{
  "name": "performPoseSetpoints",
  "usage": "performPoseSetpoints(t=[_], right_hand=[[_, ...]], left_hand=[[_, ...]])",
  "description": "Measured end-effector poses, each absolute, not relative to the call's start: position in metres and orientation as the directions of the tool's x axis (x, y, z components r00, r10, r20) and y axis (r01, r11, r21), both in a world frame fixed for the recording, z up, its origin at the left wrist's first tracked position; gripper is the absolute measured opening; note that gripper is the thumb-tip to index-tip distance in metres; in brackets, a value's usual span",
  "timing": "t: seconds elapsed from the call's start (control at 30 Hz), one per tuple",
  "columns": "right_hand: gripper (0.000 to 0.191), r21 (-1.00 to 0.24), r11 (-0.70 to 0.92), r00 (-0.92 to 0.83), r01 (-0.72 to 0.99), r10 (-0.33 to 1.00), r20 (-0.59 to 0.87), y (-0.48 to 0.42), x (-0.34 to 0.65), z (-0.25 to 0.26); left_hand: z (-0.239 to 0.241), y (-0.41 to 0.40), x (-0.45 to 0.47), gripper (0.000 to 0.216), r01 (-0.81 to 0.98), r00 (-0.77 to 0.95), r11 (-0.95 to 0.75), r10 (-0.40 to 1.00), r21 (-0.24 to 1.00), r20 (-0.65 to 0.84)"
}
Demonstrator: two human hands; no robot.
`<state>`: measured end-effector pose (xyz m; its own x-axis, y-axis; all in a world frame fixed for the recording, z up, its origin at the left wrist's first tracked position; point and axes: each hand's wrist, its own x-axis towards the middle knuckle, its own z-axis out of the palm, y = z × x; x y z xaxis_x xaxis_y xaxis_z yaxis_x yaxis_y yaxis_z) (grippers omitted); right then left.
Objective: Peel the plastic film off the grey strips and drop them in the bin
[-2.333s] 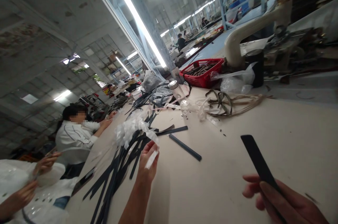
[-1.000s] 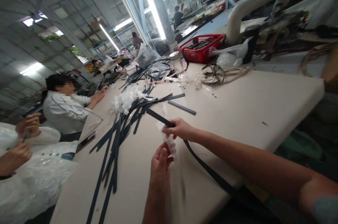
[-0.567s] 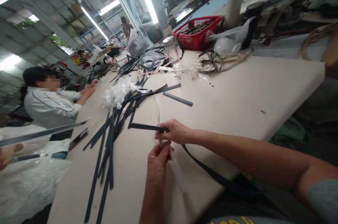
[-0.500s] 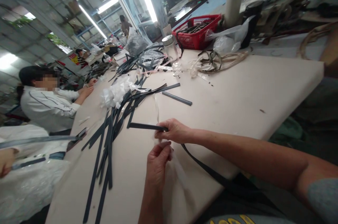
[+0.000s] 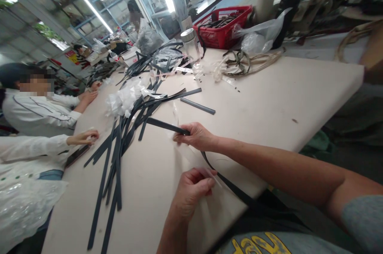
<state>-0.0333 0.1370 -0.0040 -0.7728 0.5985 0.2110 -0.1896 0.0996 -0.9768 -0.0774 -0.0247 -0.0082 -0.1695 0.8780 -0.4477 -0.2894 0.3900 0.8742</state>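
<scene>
My right hand [image 5: 199, 138] is closed around a dark strap [image 5: 166, 125]. One end points left over the loose straps, and the rest runs below my wrist toward the table's near edge and my lap. Closer to me, my left hand [image 5: 193, 192] pinches a thin, clear plastic strip [image 5: 206, 171] between thumb and fingers. This film stretches up toward my right fingers; whether they grip it too is hard to see. Left of my hands lies a pile of dark straps [image 5: 119, 166]. A short dark strip [image 5: 197, 105] rests beyond my right hand.
Crumpled white plastic [image 5: 127, 96] lies among the straps on the pale table [image 5: 254, 102]. Farther back stand a clear bottle [image 5: 191, 48], a red basket [image 5: 223, 26] and a tan cord coil [image 5: 260, 64]. Two co-workers sit left, one's hand [image 5: 83, 137] on the table edge.
My left hand has drawn away from my right, toward me and rightward, with the plastic strip. The strap end in my right hand has tilted upward. A co-worker's hand now rests at the table edge.
</scene>
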Motion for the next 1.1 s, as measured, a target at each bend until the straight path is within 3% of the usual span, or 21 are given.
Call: performPoseSetpoints(t=[0.43,0.7,0.8,0.93,1.0,1.1], right_hand=[[0.02,-0.979,0.088,-0.753,-0.182,0.628,0.197,0.148,-0.031,-0.002],[0.043,-0.963,-0.016,-0.716,-0.269,0.672,0.189,0.16,-0.002,0.026],[0.053,-0.958,-0.053,-0.755,-0.281,0.629,0.186,0.139,0.036,0.034],[0.056,-0.998,-0.047,-0.846,-0.034,0.533,0.004,0.093,0.095,0.019],[0.053,-0.991,0.052,-0.844,0.123,0.531,-0.077,0.072,0.117,0.008],[0.045,-0.943,0.25,-0.825,0.218,0.563,-0.041,0.049,0.134,-0.004]], left_hand=[[-0.011,-0.025,-0.071,0.029,-0.529,-0.165,0.335,0.86,0.78,-0.482],[-0.012,-0.016,-0.077,0.041,-0.658,-0.379,0.098,0.814,0.747,-0.44],[-0.014,-0.015,-0.081,0.042,-0.651,-0.452,0.039,0.783,0.758,-0.428],[-0.014,-0.015,-0.084,0.04,-0.628,-0.469,0.043,0.775,0.777,-0.423],[-0.014,-0.016,-0.084,0.039,-0.639,-0.464,0.048,0.773,0.768,-0.434],[-0.015,-0.015,-0.081,0.037,-0.644,-0.47,0.032,0.772,0.765,-0.428]])
